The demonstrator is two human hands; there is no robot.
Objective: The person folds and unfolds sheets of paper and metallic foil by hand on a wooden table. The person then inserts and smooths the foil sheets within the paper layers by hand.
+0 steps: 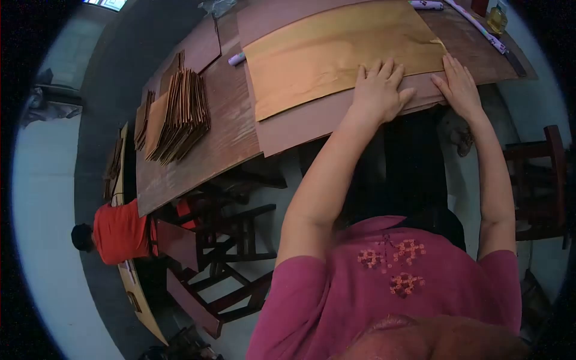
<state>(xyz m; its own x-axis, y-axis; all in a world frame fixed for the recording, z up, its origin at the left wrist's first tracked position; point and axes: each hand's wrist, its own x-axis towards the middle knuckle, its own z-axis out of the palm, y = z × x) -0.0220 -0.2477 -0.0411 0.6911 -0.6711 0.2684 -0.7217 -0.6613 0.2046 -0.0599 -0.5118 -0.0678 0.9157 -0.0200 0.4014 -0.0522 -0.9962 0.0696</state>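
Note:
A golden-brown sheet [324, 57] that looks like paper lies over a larger pinkish-brown sheet [300, 123] on the table. My left hand [381, 95] rests flat at the near edge of the golden sheet, its fingers spread. At that sheet's right corner, my right hand [461, 89] lies with fingers stretched out and its thumb apart, over the edge of the lower sheet. Neither hand grips anything.
Folded brown pieces [180, 117] stand in a stack on the wooden table [231, 129]. Purple patterned rolls [480, 27] and a small bottle [497, 19] are at the far right. Stools [231, 252] stand below left, near a person in red [123, 231]. A chair [540, 180] is at right.

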